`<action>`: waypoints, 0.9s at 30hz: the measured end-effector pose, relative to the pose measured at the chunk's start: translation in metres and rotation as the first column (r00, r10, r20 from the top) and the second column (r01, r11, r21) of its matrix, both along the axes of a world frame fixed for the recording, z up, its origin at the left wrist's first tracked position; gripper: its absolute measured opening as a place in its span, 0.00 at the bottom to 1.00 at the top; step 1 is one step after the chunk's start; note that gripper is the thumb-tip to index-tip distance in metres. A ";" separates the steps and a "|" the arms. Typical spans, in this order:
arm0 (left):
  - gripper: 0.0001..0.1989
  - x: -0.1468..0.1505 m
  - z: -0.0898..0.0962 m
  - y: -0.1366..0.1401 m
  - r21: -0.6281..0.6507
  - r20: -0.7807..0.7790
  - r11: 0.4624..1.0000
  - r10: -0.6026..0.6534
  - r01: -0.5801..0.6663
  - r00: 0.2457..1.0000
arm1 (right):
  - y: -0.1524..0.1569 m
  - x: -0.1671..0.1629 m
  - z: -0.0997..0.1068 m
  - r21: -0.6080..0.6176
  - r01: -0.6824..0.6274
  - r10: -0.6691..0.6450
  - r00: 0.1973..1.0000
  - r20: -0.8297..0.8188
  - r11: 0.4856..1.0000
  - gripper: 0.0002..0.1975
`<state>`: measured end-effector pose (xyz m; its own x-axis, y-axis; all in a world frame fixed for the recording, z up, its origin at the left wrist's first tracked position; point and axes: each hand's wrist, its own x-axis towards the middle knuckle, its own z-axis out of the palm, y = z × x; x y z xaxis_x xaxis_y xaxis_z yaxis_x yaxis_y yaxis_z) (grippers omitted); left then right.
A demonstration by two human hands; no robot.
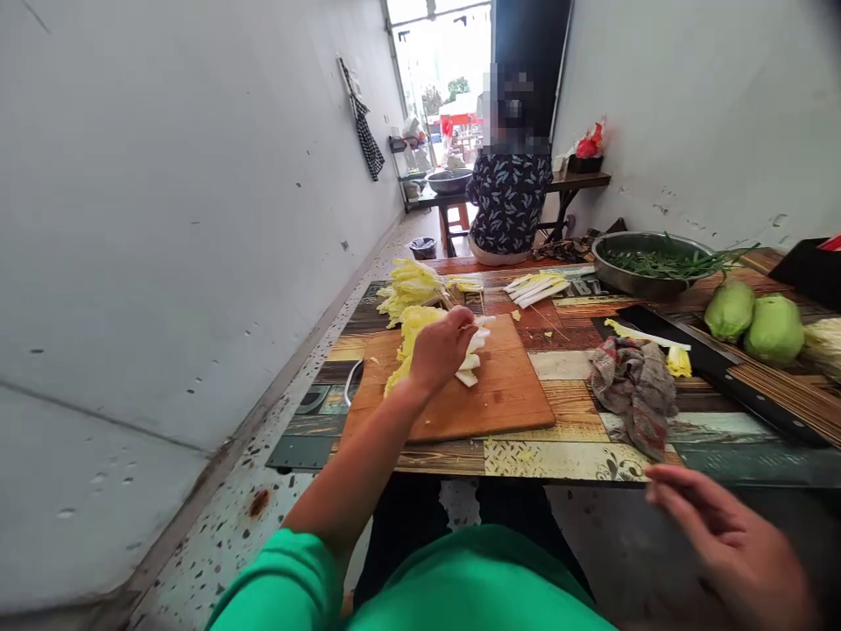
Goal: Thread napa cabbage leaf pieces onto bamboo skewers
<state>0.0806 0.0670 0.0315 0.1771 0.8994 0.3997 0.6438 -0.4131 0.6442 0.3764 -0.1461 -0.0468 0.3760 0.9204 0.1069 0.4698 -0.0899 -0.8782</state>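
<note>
My left hand (441,350) is over the wooden cutting board (505,399), its fingers closed at the white stem end of a napa cabbage leaf (484,322). Under and beside that hand lie more cabbage leaves (413,333), yellow at the left and white at the right. Thin sticks show just behind the fingers. My right hand (736,535) is off the table's front edge at the lower right. Its thumb and fingers are pressed together; anything between them is too small to make out. Nearest to it is a crumpled grey and red cloth (634,394).
Behind the board lie a leafy cabbage pile (413,285) and cut strips (535,287). To the right are a long black-handled knife (755,394), bamboo skewers (788,377), green vegetables (775,329) and a metal bowl of greens (657,280). A person (509,202) sits beyond the table.
</note>
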 end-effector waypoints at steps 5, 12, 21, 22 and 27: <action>0.19 -0.038 0.000 -0.048 -0.338 0.652 0.913 0.050 0.230 0.756 | 0.053 -0.103 0.005 0.124 -0.452 0.457 0.889 -0.020 0.884 0.18; 0.25 -0.064 -0.031 -0.079 -0.558 0.766 0.740 0.286 0.376 0.575 | 0.077 -0.130 -0.015 0.097 -0.543 0.518 0.831 0.200 0.834 0.16; 0.24 -0.047 -0.055 -0.101 -0.523 0.807 0.701 0.224 0.486 0.546 | 0.084 -0.161 0.002 0.226 -0.579 0.460 0.785 0.414 0.783 0.19; 0.23 -0.047 -0.056 -0.102 -0.529 0.815 0.679 0.239 0.510 0.528 | 0.085 -0.165 0.003 0.248 -0.583 0.445 0.779 0.442 0.773 0.19; 0.28 -0.062 -0.060 -0.100 -0.557 0.828 0.641 0.386 0.528 0.406 | 0.084 -0.161 0.007 0.305 -0.545 0.305 0.759 0.576 0.781 0.16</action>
